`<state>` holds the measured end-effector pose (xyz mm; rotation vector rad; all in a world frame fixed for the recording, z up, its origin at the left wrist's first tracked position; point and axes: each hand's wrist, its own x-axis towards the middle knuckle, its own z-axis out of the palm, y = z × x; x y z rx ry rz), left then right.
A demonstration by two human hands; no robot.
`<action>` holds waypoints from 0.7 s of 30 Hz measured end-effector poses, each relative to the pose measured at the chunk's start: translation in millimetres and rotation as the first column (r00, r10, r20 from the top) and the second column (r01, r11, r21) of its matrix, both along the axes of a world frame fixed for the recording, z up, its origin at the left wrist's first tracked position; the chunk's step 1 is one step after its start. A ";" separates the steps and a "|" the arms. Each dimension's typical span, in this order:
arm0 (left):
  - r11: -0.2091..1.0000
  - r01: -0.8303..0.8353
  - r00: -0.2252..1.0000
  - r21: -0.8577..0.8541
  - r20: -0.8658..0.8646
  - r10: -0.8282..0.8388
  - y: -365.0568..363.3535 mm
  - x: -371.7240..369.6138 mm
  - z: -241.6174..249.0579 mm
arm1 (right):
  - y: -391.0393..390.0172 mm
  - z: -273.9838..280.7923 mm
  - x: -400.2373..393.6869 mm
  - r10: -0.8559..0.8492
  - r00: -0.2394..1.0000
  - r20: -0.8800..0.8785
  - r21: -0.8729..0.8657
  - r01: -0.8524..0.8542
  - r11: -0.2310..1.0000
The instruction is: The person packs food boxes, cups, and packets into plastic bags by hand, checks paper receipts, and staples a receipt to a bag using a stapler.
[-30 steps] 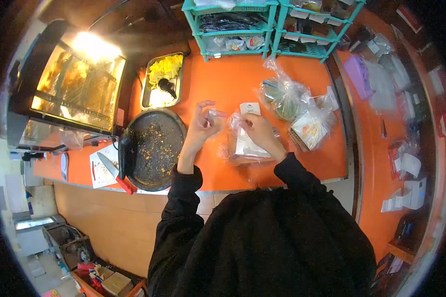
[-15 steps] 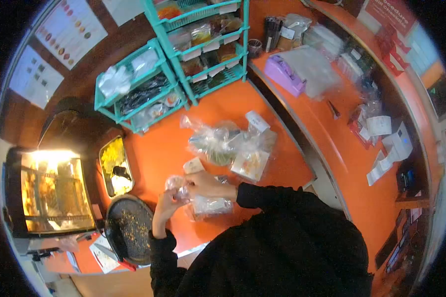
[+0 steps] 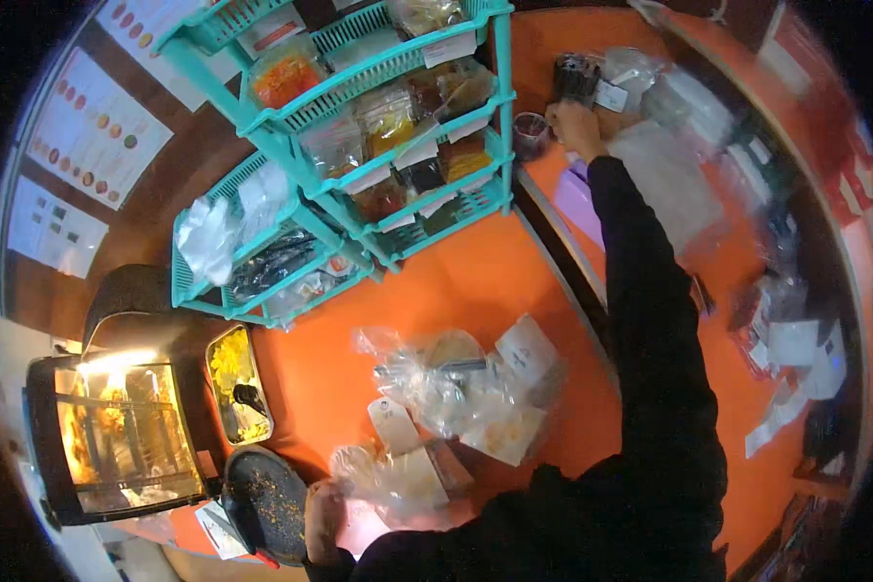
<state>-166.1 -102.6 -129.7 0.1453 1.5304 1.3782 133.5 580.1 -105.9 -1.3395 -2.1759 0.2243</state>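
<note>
My left hand is at the lower middle, its fingers closed at the near left edge of a clear plastic bag with pale contents. My right hand is stretched far out to the back right. Its fingers are beside a bundle of dark slim packets, just right of a small clear cup; what they grip is hidden. Beyond the near bag lies a larger clear plastic bag with wrapped items in it. A white paper slip lies between the two.
Teal basket racks with bagged goods stand at the back. To the left are a lit glass cabinet, a metal tray of yellow food and a dark round pan. A purple box sits under my right forearm, across a dark gap.
My right hand has left the bag near my left hand and moved far to the back right. The view has shifted, and my left hand stays by the near bag.
</note>
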 end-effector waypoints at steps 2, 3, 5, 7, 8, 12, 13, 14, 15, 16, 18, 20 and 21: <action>0.997 -0.054 0.995 0.048 0.087 0.050 -9.7 -5.7 -4.3 | 15.5 -1.1 -10.1 -0.013 0.921 0.388 0.352 -0.135 0.926; 0.991 -0.036 0.982 0.133 0.186 0.011 -11.9 -4.7 0.1 | 27.5 -5.6 -19.4 0.013 0.877 0.480 0.254 -0.153 0.955; 0.951 -0.121 0.906 0.285 0.423 -0.011 -8.5 -0.5 0.5 | 47.1 -25.3 -35.3 -0.017 0.873 0.488 0.322 -0.162 0.933; 0.964 -0.186 0.874 0.191 0.480 0.074 4.6 4.1 19.3 | 71.1 -55.2 -45.4 -0.109 0.856 0.505 0.469 -0.166 0.867; 0.965 -0.240 0.833 0.103 0.532 0.150 9.6 5.2 26.1 | 80.3 -69.1 -48.2 -0.157 0.847 0.508 0.538 -0.169 0.826; 0.983 -0.069 0.843 0.172 0.536 -0.034 10.1 -6.3 14.9 | 69.5 -55.5 -58.2 -0.141 0.764 0.629 0.328 -0.097 0.940; 0.992 -0.057 0.902 0.114 0.433 0.002 7.8 -5.2 12.5 | 66.8 -49.4 -56.0 -0.141 0.767 0.626 0.327 -0.095 0.940; 0.997 -0.054 0.947 0.054 0.320 0.034 5.6 -4.3 10.8 | 63.1 -43.2 -55.2 -0.138 0.782 0.608 0.335 -0.095 0.937; 0.997 -0.056 0.948 0.054 0.317 0.036 4.8 -4.1 9.1 | 61.5 -40.4 -55.5 -0.136 0.796 0.589 0.345 -0.096 0.934; 0.999 -0.025 0.960 0.037 0.281 0.014 3.8 -3.7 7.4 | 69.3 -49.2 -55.1 -0.134 0.798 0.588 0.345 -0.097 0.934; 1.000 0.004 0.969 0.023 0.247 -0.010 1.5 -4.7 2.8 | 72.7 -51.7 -56.8 -0.180 0.792 0.584 0.365 -0.058 0.929; 0.996 0.013 0.976 -0.083 0.219 0.005 -1.2 -6.5 -4.3 | 64.1 -37.3 -52.2 -0.146 0.795 0.589 0.311 -0.056 0.949; 0.997 0.009 0.975 -0.078 0.221 0.009 -2.4 -8.3 -8.3 | 55.2 -21.8 -49.9 -0.111 0.797 0.593 0.251 -0.052 0.967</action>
